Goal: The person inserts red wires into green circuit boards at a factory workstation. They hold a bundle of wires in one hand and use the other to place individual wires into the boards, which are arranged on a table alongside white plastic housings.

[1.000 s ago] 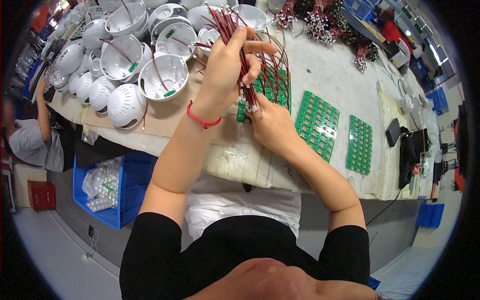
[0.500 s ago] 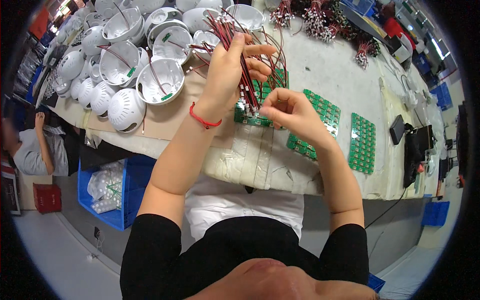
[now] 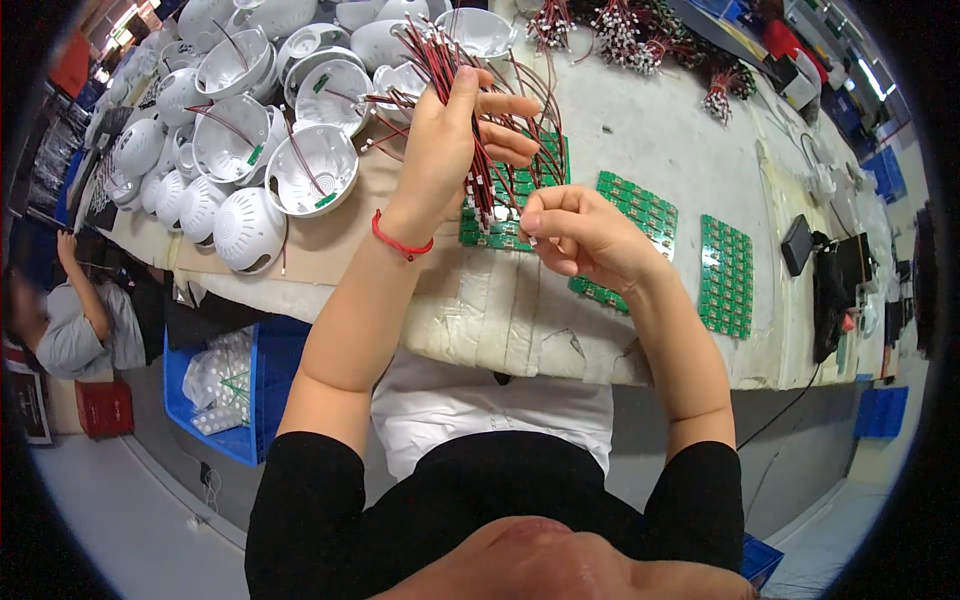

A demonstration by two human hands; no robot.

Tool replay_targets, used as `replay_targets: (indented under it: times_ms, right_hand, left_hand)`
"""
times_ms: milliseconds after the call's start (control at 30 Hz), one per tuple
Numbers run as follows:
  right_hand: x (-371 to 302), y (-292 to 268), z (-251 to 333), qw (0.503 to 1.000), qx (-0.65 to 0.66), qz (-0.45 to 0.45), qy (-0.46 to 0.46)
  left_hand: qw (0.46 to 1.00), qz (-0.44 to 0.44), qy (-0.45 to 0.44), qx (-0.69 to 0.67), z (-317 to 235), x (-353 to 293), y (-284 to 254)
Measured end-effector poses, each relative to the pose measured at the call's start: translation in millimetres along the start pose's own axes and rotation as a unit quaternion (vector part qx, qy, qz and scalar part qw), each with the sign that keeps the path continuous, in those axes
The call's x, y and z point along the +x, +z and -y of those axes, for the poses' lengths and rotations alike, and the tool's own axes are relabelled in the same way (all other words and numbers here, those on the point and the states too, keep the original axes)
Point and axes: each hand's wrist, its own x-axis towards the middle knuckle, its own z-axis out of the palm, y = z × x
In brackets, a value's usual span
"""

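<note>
My left hand [image 3: 436,150] holds a bundle of thin red and black wires [image 3: 478,185] between thumb and fingers. White connectors hang from the bundle's lower end. Beside them, my right hand [image 3: 592,238] is closed in a pinch, with the small white connector of one wire [image 3: 531,240] at its fingertips. Beneath the hands lies a green circuit board panel [image 3: 556,158], partly covered by the wires. A second green panel [image 3: 640,208] is partly hidden behind my right hand, and a third panel [image 3: 727,280] lies farther right.
White round plastic housings [image 3: 325,165] are piled at the left, some with wires and small boards inside. More wire bundles [image 3: 625,40] lie at the back. A black box-shaped item [image 3: 797,245] sits at right. Below the table's left side is a blue bin [image 3: 255,400]; a person [image 3: 88,325] sits beyond.
My right hand has drawn slightly away from the bundle's connector ends, with a white connector now showing at its fingertips. The left hand stays around the wires. The whole view has shifted slightly.
</note>
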Motion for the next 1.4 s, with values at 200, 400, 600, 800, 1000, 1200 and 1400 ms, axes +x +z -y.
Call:
replay_targets:
  times_ms: [200, 400, 600, 800, 1000, 1200, 1400]
  right_hand:
    - [-8, 6, 9, 0.999, -0.027, 0.006, -0.024]
    - [-15, 1, 17, 0.987, -0.051, -0.024, -0.152]
    - [17, -12, -18, 0.884, -0.411, -0.132, -0.178]
    - [21, -6, -21, 0.802, -0.533, -0.14, -0.231]
    - [20, -6, -20, 0.788, -0.557, -0.126, -0.23]
    - [17, -1, -23, 0.747, -0.603, -0.12, -0.252]
    - [18, 3, -25, 0.715, -0.636, -0.124, -0.263]
  left_hand:
    - [0.999, -0.015, 0.005, 0.033, 1, -2, 3]
    - [0.996, -0.018, -0.05, -0.067, -4, 0, -7]
    - [0.992, -0.013, -0.064, -0.109, -8, 1, -11]
    - [0.992, -0.003, -0.072, -0.103, -9, -1, -9]
    - [0.993, 0.007, -0.058, -0.107, -10, -1, -12]
    - [0.992, 0.004, -0.064, -0.112, -9, -1, -12]
    - [0.993, 0.006, -0.061, -0.103, -9, -2, -12]
